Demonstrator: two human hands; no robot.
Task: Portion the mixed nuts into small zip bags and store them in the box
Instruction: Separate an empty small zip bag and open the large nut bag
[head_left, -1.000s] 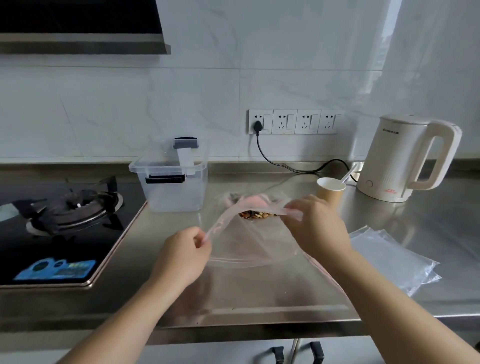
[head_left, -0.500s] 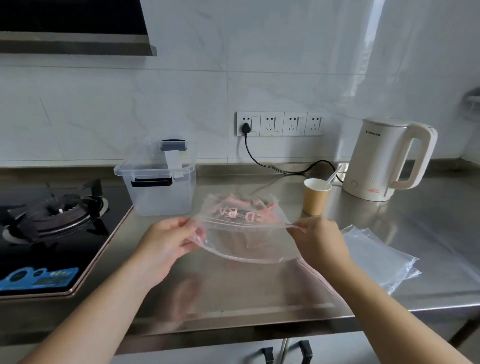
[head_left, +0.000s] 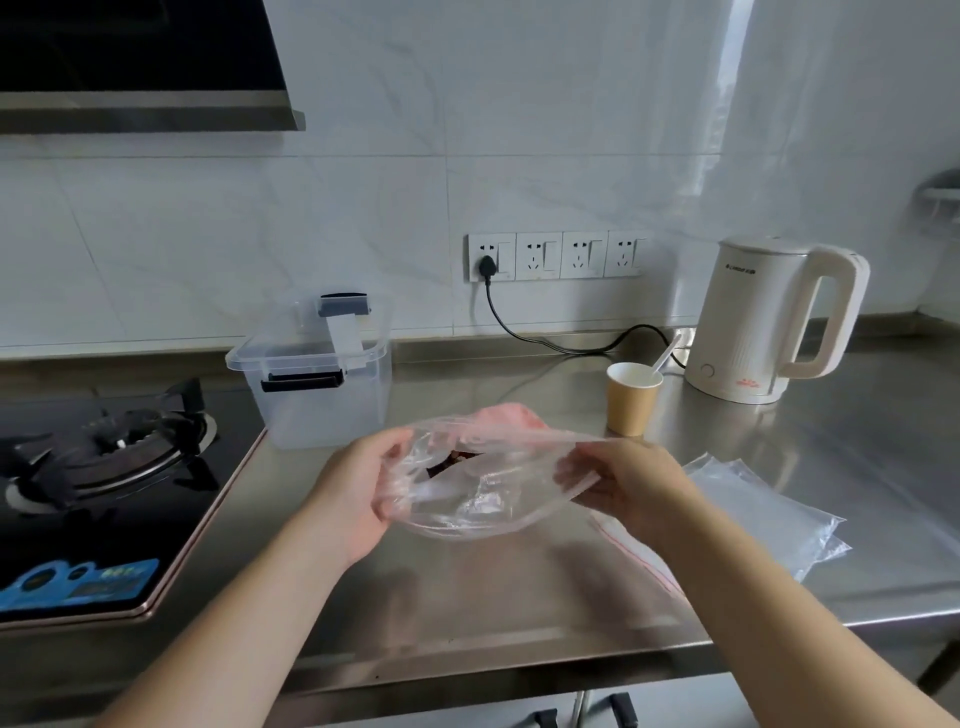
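Head view, single frame. Both hands are raised over the brushed stainless-steel countertop (head_left: 519, 613), holding one clear plastic zip bag (head_left: 467, 483) by its mouth. The left hand (head_left: 353, 493) grips the bag's left edge, fingers curled round bunched film. The right hand (head_left: 628, 488) pinches the bag's right edge at the zip strip, fingers curled over it. The bag's mouth is spread between the two hands; the film hangs slack below. Through the film, behind the bag, a pink-printed packet (head_left: 506, 418) lies on the counter with a dark patch of mixed nuts (head_left: 457, 460) showing at its near edge; cannot tell whether any nuts are inside the held bag. A stack of flat clear zip bags (head_left: 769, 509) lies on the counter just right of the right forearm, one with a red zip line. A clear plastic storage box with black latches (head_left: 317, 389) stands open at the back left, near the black glass gas hob (head_left: 98, 483); its lid leans upright behind it. A brown paper cup (head_left: 632, 400) holding a white plastic spoon (head_left: 665, 356) stands behind the right hand, beside a cream electric kettle (head_left: 763, 322). A black cord runs from the white wall socket strip (head_left: 558, 255) towards the kettle.
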